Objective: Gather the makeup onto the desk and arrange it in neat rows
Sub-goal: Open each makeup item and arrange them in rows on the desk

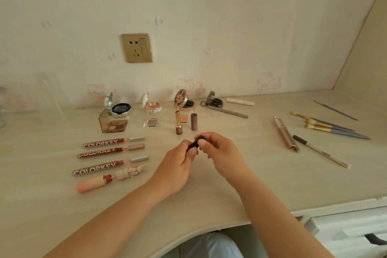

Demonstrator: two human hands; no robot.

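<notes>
Both hands meet over the middle of the pale desk (209, 195) and grip a small black tube (195, 142). My left hand (178, 165) holds its lower end and my right hand (219, 148) pinches its upper end. Several lip glosses (113, 154) lie in a row at the left. Open compacts (120, 109) stand along the wall, with an uncapped lipstick (178, 122) and its brown cap (194, 122) upright in front of them. Pencils and a mascara (284, 135) lie at the right, with brushes (330, 126) beyond them.
A gold wall socket (137, 48) sits above the desk. A clear acrylic stand (52, 94) is at the far left. The desk front edge curves in around my lap, and a white drawer unit (345, 228) stands at the lower right.
</notes>
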